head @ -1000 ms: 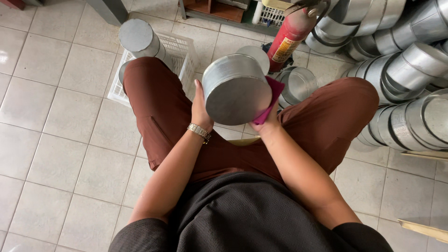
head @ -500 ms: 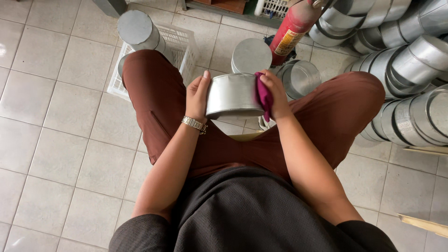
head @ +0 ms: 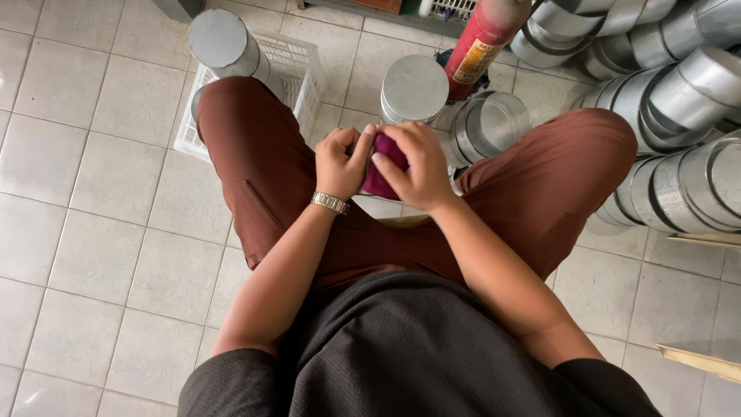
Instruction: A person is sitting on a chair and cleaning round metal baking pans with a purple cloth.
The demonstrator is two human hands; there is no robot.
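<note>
I sit with my knees apart in brown trousers over a tiled floor. Between my knees, my left hand [head: 338,164] and my right hand [head: 421,166] are both closed on a folded magenta cloth [head: 380,176]. The fingers of the two hands meet on top of it. A wristwatch [head: 330,203] sits on my left wrist. No tin shows in either hand; only a sliver of metal shows beside my right wrist. The nearest tins are a lidded round one [head: 414,87] and an open round one [head: 488,123], on the floor just beyond my hands.
A red spray can [head: 482,38] stands behind the two tins. Stacks of several round metal tins [head: 679,100] fill the right side. A white plastic crate [head: 289,66] holding a lidded tin [head: 222,40] sits beyond my left knee. Wooden strips [head: 698,361] lie at the right.
The round tin I held up and wiped has left my hands. Both hands dropped lower between my knees and closed together on the cloth.
</note>
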